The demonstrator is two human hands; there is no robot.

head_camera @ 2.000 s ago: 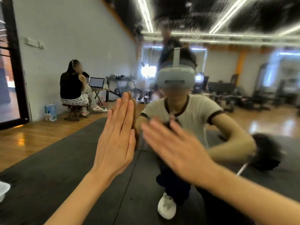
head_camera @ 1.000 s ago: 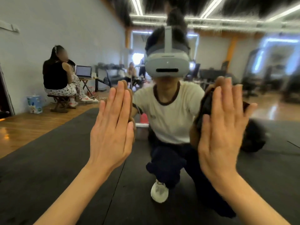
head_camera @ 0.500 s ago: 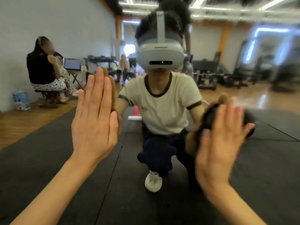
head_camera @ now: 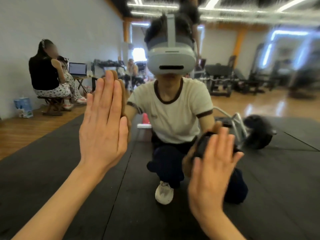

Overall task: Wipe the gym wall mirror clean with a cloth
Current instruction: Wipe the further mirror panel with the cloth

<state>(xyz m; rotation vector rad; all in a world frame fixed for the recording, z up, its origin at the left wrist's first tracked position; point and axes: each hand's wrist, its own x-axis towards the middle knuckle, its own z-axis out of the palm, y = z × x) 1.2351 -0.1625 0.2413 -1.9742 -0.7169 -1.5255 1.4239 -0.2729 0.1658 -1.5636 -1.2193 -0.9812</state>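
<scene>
Brace the left hand [head_camera: 102,125], fingers straight, flat on the mirror [head_camera: 52,170] while the right hand [head_camera: 211,170], fingers extended, presses the dark cloth [head_camera: 202,146] through overlapping strokes.

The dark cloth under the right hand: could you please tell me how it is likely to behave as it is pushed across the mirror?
The dark cloth probably is soft and floppy: it bunches unevenly under the flat right hand. It likely is light, since straight fingers alone pin it to the wall mirror. It may slide easily on smooth glass.
</scene>
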